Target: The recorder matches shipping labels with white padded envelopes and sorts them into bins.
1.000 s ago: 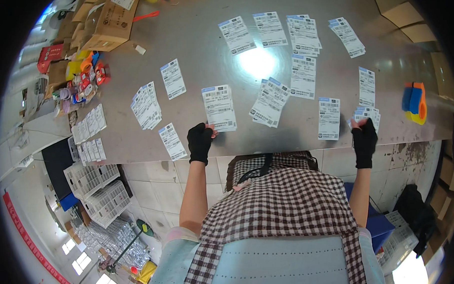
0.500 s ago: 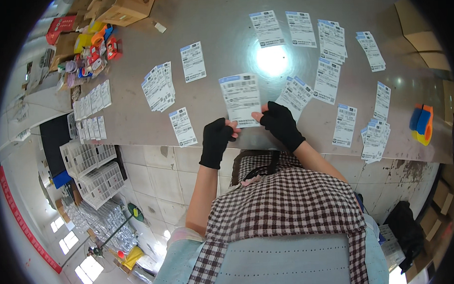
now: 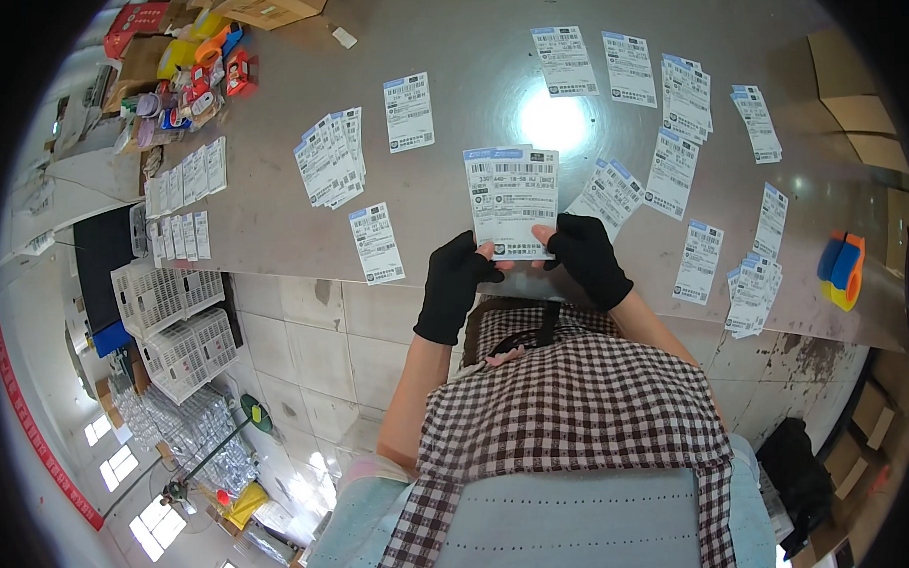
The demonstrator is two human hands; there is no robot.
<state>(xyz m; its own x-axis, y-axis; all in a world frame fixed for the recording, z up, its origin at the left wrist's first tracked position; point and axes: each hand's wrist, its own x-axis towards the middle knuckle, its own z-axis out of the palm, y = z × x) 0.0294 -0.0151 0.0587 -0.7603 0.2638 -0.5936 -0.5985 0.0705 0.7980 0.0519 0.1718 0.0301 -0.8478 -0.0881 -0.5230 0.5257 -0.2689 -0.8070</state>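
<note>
Both my hands wear black fingerless gloves and hold up a small stack of white shipping labels [image 3: 513, 200] over the near edge of the grey table [image 3: 272, 220]. My left hand [image 3: 454, 282] pinches the stack's lower left corner. My right hand [image 3: 586, 256] grips its lower right corner. The labels are upright, facing me, with blue headers and barcodes.
Several more labels lie on the table singly and in fanned piles [image 3: 332, 158], [image 3: 676, 166], [image 3: 751, 292]. A cardboard box [image 3: 269, 2] and colourful small goods [image 3: 192, 78] sit far left. A blue-orange tape dispenser [image 3: 842, 268] rests at right. White plastic baskets [image 3: 171, 324] stand below left.
My right hand came in from the far right to the middle. Both hands lifted the label stack off the table and now hold it higher, closer to me.
</note>
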